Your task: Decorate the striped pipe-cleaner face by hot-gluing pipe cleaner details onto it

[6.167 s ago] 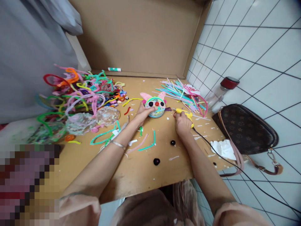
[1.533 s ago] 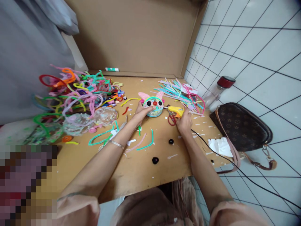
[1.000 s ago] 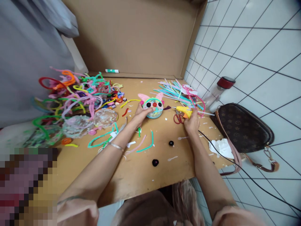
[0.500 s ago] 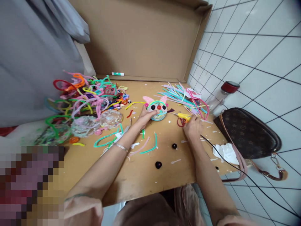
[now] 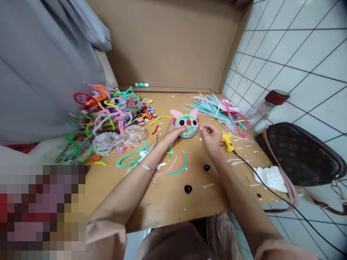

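A small round craft figure [image 5: 186, 125] with pink ears, two black eyes and a red nose stands on the wooden table [image 5: 168, 191]. My left hand [image 5: 172, 130] grips its left side. My right hand [image 5: 210, 133] is at its right side, fingertips pinched on a small dark piece I cannot make out, touching the figure. A yellow glue gun [image 5: 227, 141] lies on the table just right of my right hand, its black cord [image 5: 273, 195] trailing off the edge.
A heap of coloured pipe cleaners [image 5: 108, 108] and clear plastic balls [image 5: 119, 139] fills the left. Cut pipe cleaner strips [image 5: 217, 112] lie at the back right. Black pompoms [image 5: 188, 188], a tissue [image 5: 269, 177], a brown handbag [image 5: 300, 155] and a red-capped bottle [image 5: 267, 104] sit right. Cardboard walls stand behind.
My right hand has set the glue gun down on the table and moved left to the figure's right side. My left hand stays on the figure. The camera has shifted slightly.
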